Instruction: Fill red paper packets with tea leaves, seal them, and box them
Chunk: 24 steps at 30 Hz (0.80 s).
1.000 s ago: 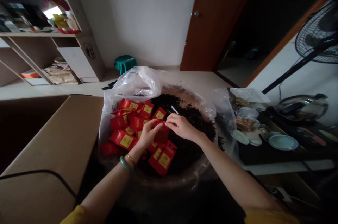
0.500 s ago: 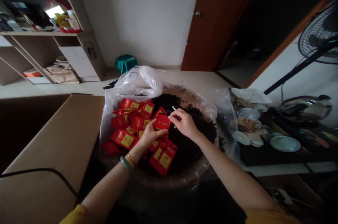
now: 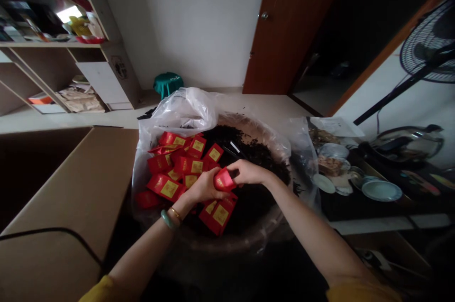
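Observation:
My left hand (image 3: 206,184) is wrapped round a small red paper packet (image 3: 223,180), over the heap in a basket. Fingers bent, my right hand (image 3: 245,172) pinches the right edge of the same packet, whose side bulges. Just above the right hand is a thin dark tool with a white part (image 3: 234,147); I cannot tell whether the hand holds it. Several more red packets with gold squares (image 3: 168,187) lie left of and below my hands. Dark dried leaves (image 3: 261,152) fill the basket under and beyond them.
Clear plastic sheeting (image 3: 192,107) lines the round basket (image 3: 227,246). A large cardboard box (image 3: 78,193) stands at left. To the right, a table holds dishes (image 3: 382,190) and a glass kettle (image 3: 408,143), with a fan (image 3: 428,46) behind.
Both hands have come lower with the packet, which has tilted and now looks bulged. My right hand has shifted from the packet's top corner to its side, and the dark tool shows more.

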Available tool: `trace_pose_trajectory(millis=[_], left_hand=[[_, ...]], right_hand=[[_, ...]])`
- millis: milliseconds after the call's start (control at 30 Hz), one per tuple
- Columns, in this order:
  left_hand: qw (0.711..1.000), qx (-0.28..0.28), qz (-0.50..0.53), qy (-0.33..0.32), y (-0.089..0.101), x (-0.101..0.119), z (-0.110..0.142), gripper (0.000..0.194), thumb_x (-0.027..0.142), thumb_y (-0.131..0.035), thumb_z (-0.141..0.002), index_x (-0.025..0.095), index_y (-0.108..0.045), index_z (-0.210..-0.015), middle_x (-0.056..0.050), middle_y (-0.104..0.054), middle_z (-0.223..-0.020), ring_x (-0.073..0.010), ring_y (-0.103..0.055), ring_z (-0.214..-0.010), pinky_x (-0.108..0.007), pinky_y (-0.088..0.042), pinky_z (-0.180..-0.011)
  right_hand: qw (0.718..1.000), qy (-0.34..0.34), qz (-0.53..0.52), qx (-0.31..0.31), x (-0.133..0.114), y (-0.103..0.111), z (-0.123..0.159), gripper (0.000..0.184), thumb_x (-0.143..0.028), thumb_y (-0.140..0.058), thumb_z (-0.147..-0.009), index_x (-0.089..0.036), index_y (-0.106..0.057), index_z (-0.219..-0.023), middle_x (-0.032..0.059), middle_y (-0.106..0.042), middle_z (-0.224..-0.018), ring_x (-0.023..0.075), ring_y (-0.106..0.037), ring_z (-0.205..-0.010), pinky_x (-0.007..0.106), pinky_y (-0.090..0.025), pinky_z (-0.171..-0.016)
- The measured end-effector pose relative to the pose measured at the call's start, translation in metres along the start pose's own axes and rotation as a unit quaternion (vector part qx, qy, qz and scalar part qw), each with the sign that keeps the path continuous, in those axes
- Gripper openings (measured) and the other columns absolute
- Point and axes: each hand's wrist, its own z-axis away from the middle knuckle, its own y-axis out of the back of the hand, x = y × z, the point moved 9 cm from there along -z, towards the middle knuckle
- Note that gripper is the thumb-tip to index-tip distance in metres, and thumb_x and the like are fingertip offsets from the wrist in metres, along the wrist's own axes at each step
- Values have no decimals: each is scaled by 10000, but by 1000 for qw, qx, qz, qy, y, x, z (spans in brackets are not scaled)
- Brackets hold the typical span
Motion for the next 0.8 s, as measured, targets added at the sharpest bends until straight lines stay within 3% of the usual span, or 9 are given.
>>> trace_pose_trajectory(millis=[167,367,567,800], left_hand=[[999,24,-28,15,6,0,-1,686,359,-823,-501,160,-571,-1107,-55,-695,-922,-236,-648,-811,-312,-494,-708],[998,41,-46,10,11,3,-1,668,352,-810,-525,180,-559,-1119,-72,-699,-966,-256,-659,-856,-330,-499,-746],[994,34,-98,21,9,4,1,668,345,-782,-561,196,-528,-1160,-80,-697,-981,-273,-670,-866,-348,-501,-752],[995,36,-93,30,12,-3,-2,643,364,-767,-586,172,-526,-1150,-98,-694,-969,-277,-666,-863,-351,-501,-742]], right_hand=[[992,33,83,92,-5,5,-9,125,-59,-595,-554,-142,-653,-627,-51,-595,-545,113,-550,-544,176,-380,-473],[995,17,-29,93,-1,8,-6,203,-104,-607,-583,-164,-640,-775,-29,-653,-696,123,-587,-565,187,-458,-449],[987,-9,41,155,6,7,-10,192,-51,-585,-575,-192,-496,-670,-63,-538,-589,95,-520,-424,177,-415,-341],[976,42,3,214,-1,24,-6,184,-134,-579,-617,-207,-474,-748,-56,-517,-696,84,-528,-486,159,-429,-330]])
